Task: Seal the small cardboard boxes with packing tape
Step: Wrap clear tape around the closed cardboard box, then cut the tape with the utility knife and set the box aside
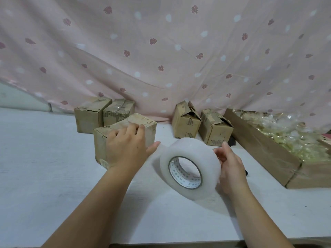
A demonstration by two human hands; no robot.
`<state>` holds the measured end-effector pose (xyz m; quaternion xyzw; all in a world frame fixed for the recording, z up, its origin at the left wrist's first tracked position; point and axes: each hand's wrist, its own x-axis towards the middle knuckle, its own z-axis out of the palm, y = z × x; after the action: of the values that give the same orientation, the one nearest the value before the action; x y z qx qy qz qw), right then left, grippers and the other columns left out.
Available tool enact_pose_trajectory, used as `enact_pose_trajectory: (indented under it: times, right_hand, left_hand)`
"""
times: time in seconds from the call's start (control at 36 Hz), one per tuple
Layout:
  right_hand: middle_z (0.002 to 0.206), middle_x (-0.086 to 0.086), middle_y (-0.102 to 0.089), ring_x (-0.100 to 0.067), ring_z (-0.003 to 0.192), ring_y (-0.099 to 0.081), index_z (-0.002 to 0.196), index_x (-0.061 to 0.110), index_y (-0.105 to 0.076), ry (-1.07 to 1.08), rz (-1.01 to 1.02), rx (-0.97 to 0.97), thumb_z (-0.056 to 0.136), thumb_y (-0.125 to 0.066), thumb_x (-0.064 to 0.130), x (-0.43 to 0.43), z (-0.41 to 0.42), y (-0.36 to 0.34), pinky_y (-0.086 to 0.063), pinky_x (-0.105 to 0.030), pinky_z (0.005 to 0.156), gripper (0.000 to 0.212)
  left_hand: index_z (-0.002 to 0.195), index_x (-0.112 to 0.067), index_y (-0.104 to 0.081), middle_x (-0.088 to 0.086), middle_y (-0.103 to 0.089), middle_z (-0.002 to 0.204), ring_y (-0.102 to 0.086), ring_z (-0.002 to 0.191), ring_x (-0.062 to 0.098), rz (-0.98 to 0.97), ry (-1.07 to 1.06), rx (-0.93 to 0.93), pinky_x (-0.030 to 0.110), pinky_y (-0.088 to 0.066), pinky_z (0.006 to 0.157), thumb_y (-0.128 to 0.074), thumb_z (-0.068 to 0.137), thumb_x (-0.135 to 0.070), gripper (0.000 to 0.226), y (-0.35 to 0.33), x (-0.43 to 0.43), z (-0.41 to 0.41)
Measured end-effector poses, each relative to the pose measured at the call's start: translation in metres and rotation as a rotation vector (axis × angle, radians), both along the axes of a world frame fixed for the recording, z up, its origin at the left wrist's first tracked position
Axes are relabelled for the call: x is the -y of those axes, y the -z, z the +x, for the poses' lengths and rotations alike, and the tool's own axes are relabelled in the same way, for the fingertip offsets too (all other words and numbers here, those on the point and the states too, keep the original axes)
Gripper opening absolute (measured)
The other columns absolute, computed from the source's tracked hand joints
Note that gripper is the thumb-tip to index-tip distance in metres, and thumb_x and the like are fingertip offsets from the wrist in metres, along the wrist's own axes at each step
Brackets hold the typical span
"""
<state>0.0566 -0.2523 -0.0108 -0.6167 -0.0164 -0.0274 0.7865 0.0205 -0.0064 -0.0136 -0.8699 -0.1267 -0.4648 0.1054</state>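
a: where is the box being worked on, and what has hold of it?

b: the near box (143,122) stands on the white table (44,167), left of centre, just in front of two taped boxes (91,117) by the pink curtain (161,51). the left hand (125,147) lies flat on its front face, fingers reaching over the top edge and thumb spread. it steadies the box and does not clasp it. the right hand (231,167) curls its fingers round the outer side of the tape roll (189,163), which is up on edge just right of the box. i cannot tell whether the roll rests on the table or is lifted.

a: how will the box handle?

b: it is thin, worn corrugated card, scuffed, with soft corners. i judge it light and quick to slide, so it wants a palm on it while tape is drawn. pressed hard in the middle of the top, the flaps would likely sag. the walls near the edges look stiffest, so hold it there.

a: and the roll?

b: it is a thick, milky winding of smooth film on a printed card core. it looks rigid and fairly weighty. the outside seems slick, so a hold through the core hole or across its width should be surer. i cannot see the free end.

a: anything else?

b: two open boxes (186,122) with raised flaps stand right of centre. a long carton (265,149) of crinkly clear packets lies at the right.
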Motion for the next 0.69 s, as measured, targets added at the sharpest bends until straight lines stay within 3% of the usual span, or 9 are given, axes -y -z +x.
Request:
enact_pose_trajectory:
  times: [0.06,0.11,0.19,0.28,0.33,0.39,0.5,0.56,0.69]
  right_hand:
    - [0.076,-0.001,-0.066,-0.018,0.073,-0.057,0.076,0.015,-0.070,0.177,-0.390,0.161,0.093,-0.061,0.022,0.005,0.008,0.002,-0.042,-0.028,0.067,0.021]
    - [0.095,0.004,-0.070,-0.016,0.089,-0.055,0.095,0.021,-0.073,0.191,-0.809,0.290,0.091,-0.063,0.018,0.012,0.020,0.007,-0.041,-0.027,0.072,0.011]
    - [0.122,0.007,-0.061,-0.021,0.115,-0.040,0.128,0.033,-0.059,0.108,-1.479,0.332,0.090,-0.059,0.028,0.017,0.042,0.012,-0.033,-0.031,0.084,0.038]
    - [0.128,0.003,-0.055,-0.027,0.122,-0.041,0.138,0.032,-0.040,0.009,-1.783,0.182,0.087,-0.056,0.031,0.015,0.055,0.011,-0.033,-0.038,0.089,0.054]
    - [0.124,-0.001,-0.058,-0.027,0.113,-0.051,0.133,0.027,-0.043,-0.075,-1.832,0.152,0.088,-0.056,0.030,0.015,0.056,0.008,-0.040,-0.034,0.084,0.047]
    - [0.115,-0.003,-0.061,-0.025,0.102,-0.056,0.115,0.019,-0.056,-0.126,-1.805,0.171,0.089,-0.054,0.026,0.015,0.052,0.003,-0.046,-0.031,0.077,0.027]
    - [0.096,-0.005,-0.060,-0.022,0.084,-0.053,0.086,0.013,-0.055,-0.143,-1.800,0.205,0.087,-0.053,0.017,0.012,0.050,-0.006,-0.034,-0.027,0.055,0.004]
    - [0.086,-0.008,-0.061,-0.025,0.080,-0.056,0.076,0.012,-0.053,-0.126,-1.749,0.189,0.085,-0.055,0.015,0.012,0.053,-0.011,-0.031,-0.027,0.050,0.009]
    - [0.065,0.000,-0.053,-0.017,0.060,-0.047,0.076,0.018,-0.062,-0.006,-1.289,0.277,0.087,-0.063,0.017,0.006,0.049,-0.057,-0.037,-0.027,0.053,0.010]
  left_hand:
    - [0.089,-0.014,-0.070,0.001,-0.067,0.081,-0.064,0.069,0.020,-0.016,0.015,-0.003,0.031,-0.035,0.064,-0.034,0.081,-0.068,0.065,0.001,0.000,0.000]
    - [0.088,-0.015,-0.070,0.001,-0.067,0.082,-0.064,0.068,0.020,-0.030,0.028,-0.001,0.031,-0.034,0.064,-0.036,0.083,-0.067,0.063,0.001,0.001,0.001]
    - [0.088,-0.015,-0.071,0.001,-0.068,0.083,-0.065,0.069,0.021,-0.052,0.047,-0.001,0.032,-0.035,0.065,-0.035,0.085,-0.066,0.063,0.001,0.003,0.000]
    - [0.090,-0.015,-0.071,0.001,-0.068,0.084,-0.066,0.072,0.021,-0.077,0.050,0.001,0.032,-0.037,0.065,-0.033,0.084,-0.066,0.065,0.000,0.003,0.000]
    - [0.090,-0.014,-0.072,0.001,-0.068,0.083,-0.066,0.072,0.021,-0.081,0.051,0.004,0.032,-0.038,0.065,-0.033,0.084,-0.067,0.065,0.000,0.002,0.000]
    - [0.090,-0.013,-0.071,0.002,-0.068,0.082,-0.066,0.072,0.021,-0.078,0.055,0.005,0.032,-0.037,0.066,-0.033,0.084,-0.066,0.066,0.000,0.002,0.000]
    - [0.091,-0.013,-0.072,0.002,-0.069,0.082,-0.066,0.070,0.022,-0.084,0.070,-0.013,0.032,-0.039,0.066,-0.034,0.081,-0.066,0.066,-0.001,0.002,0.000]
    - [0.091,-0.012,-0.072,0.002,-0.069,0.082,-0.066,0.069,0.021,-0.070,0.068,-0.009,0.031,-0.039,0.065,-0.037,0.080,-0.066,0.065,-0.001,0.001,0.001]
    - [0.093,-0.012,-0.073,0.003,-0.071,0.088,-0.067,0.068,0.022,-0.030,0.046,0.000,0.031,-0.042,0.066,-0.066,0.069,-0.063,0.057,0.002,0.000,0.002]
